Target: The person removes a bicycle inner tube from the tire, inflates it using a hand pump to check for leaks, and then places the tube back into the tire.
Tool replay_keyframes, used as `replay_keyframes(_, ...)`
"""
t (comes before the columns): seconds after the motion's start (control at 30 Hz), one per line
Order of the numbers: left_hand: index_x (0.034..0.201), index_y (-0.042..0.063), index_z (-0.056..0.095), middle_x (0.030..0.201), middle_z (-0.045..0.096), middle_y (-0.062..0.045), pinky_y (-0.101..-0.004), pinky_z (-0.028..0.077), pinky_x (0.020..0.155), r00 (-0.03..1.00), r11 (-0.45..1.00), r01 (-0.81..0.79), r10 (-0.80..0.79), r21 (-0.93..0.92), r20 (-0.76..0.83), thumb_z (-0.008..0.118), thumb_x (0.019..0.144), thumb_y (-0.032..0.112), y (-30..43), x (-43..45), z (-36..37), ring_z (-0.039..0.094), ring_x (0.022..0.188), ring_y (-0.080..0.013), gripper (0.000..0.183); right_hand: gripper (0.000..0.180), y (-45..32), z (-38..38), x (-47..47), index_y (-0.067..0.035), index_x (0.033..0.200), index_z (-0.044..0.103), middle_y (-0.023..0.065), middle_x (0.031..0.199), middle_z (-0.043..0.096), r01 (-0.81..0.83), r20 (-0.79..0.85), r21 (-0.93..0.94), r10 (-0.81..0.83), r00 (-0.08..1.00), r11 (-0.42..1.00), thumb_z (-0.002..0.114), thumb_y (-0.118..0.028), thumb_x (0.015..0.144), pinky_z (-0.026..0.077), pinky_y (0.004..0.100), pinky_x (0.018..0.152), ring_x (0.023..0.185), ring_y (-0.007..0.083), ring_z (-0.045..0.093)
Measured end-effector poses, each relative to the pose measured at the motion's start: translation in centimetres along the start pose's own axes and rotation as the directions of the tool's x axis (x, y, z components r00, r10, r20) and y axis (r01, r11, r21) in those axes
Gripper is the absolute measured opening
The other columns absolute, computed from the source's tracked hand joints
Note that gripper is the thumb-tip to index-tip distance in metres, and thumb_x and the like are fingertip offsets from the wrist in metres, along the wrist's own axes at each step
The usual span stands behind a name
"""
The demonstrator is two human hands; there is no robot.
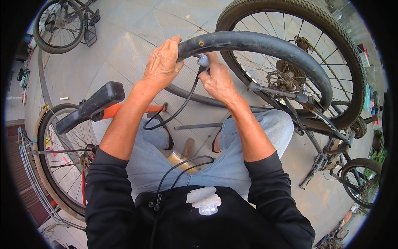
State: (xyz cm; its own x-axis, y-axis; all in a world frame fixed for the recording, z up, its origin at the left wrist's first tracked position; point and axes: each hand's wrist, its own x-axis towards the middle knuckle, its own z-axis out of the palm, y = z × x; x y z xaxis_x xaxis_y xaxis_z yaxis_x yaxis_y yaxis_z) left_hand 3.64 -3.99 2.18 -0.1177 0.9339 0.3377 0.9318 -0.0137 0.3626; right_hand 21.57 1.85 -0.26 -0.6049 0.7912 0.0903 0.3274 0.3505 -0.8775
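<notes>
An inflated black bicycle inner tube (248, 42) arches from my hands to the right, over an upturned bicycle's wheel. My left hand (163, 62) grips its left end portion, thumb underneath. My right hand (217, 76) holds a pale grey pump head (203, 60) just below the tube; whether it sits on the valve is partly hidden by my fingers. A black hose (186, 104) hangs from the pump head and loops toward an orange pump barrel (136, 109) with a black handle (93, 104), left of my hands. A small round brownish mark shows on the tube.
The rear wheel (351, 40) of the upturned bicycle stands at the right. Another bicycle wheel (40, 140) is at the left, and one more (59, 48) at the upper left. A metal rod (197, 126) and a mallet-like tool (187, 148) lie on the paving between my feet.
</notes>
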Motion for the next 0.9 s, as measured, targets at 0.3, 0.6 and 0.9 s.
replay_keyframes(0.3,0.12,0.005,0.049,0.108,0.064,-0.02,-0.0468,0.052,0.081,0.999,1.0,-0.016,0.015,0.022,0.052,0.071,0.077,0.0,-0.1,0.0,0.0,0.064,0.097,-0.0406,0.049,0.046,-0.5,-1.0,0.5,0.0,0.125,0.043,0.0319,0.094,0.061,-0.001,0.052,-0.206,0.012,0.999,0.979,0.049,0.004,0.08,0.047,0.0562,0.081,0.09,0.0509,0.061)
replay_keyframes(0.6,0.111,0.006,0.049,0.099,0.065,-0.017,-0.0476,0.052,0.078,0.997,0.999,0.024,-0.028,0.047,0.072,0.071,0.077,0.004,-0.3,0.6,-0.3,0.065,0.093,-0.0403,0.04,0.038,0.8,0.0,0.8,0.006,0.117,0.047,0.0277,0.077,0.064,-0.066,-0.034,-0.167,0.061,0.998,0.984,0.054,0.0,0.08,0.049,0.0543,0.072,0.077,0.0481,0.064)
replay_keyframes(0.9,0.106,0.004,0.045,0.102,0.064,-0.02,-0.0499,0.052,0.08,0.981,0.997,0.033,-0.045,0.067,0.189,0.072,0.078,0.005,0.3,0.4,-1.0,0.062,0.099,-0.0416,0.039,0.029,1.4,-1.4,1.2,0.001,0.111,0.055,0.0255,0.073,0.062,0.053,-0.03,-0.358,-0.068,0.997,0.932,0.054,-0.002,0.082,0.051,0.0492,0.067,0.072,0.0428,0.065)
